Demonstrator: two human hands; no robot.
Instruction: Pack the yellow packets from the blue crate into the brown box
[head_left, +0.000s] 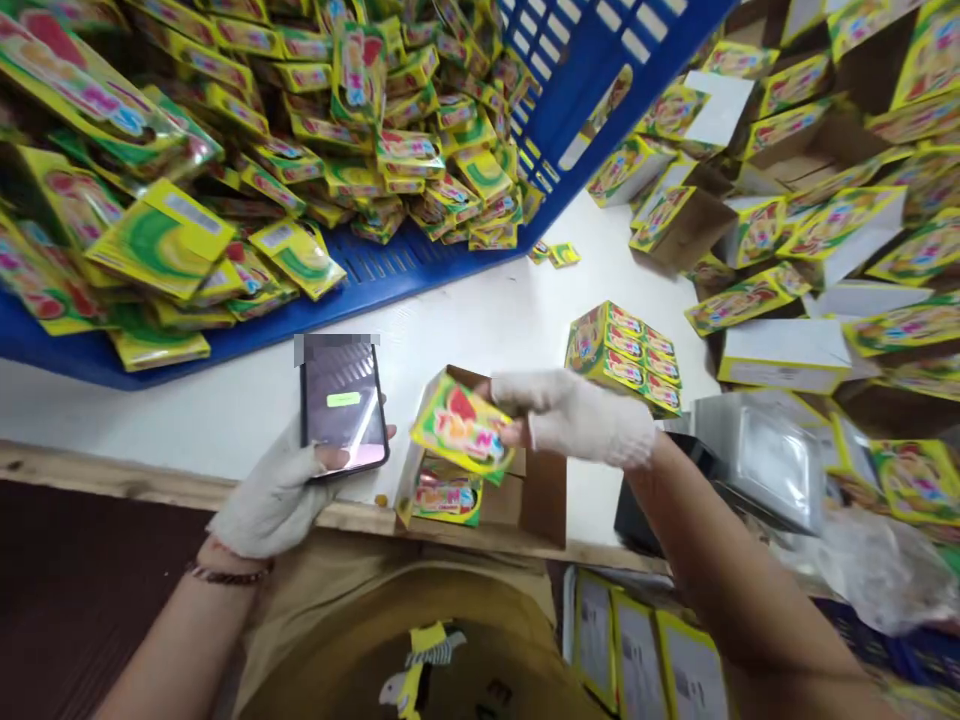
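1. White tabletop (480, 320) with a raw wooden front edge lay under our hands, and just above that edge sat an open cardboard carton (525, 490), touching the edge.
2. Our right hand (577, 415), in a pale fingerless glove, had its fingers pinched closed on one sachet (461, 428), held tilted directly over the carton's open top.
3. That sachet was a flat, glossy, yellow-and-green packet with a red fruit picture and pink and blue lettering we could not read.
4. Inside the carton we saw at least one more packet (446, 498) of the same print, lying against the near wall.
5. Our left hand (274, 495), gloved alike and with a beaded band at the wrist, was wrapped around one dark phone (343, 410), thumb on its lower glass; a green bar glowed on the screen.
6. One printed box (626, 358), closed, stood on the table just beyond the right hand.
7. One blue plastic crate (375, 275) held a heap of the same sachets, too many for us to count.
8. Many empty printed boxes (810, 230) were piled to the right, also beyond counting.
9. Two stray sachets (555, 254) lay on the table beside the crate's corner.
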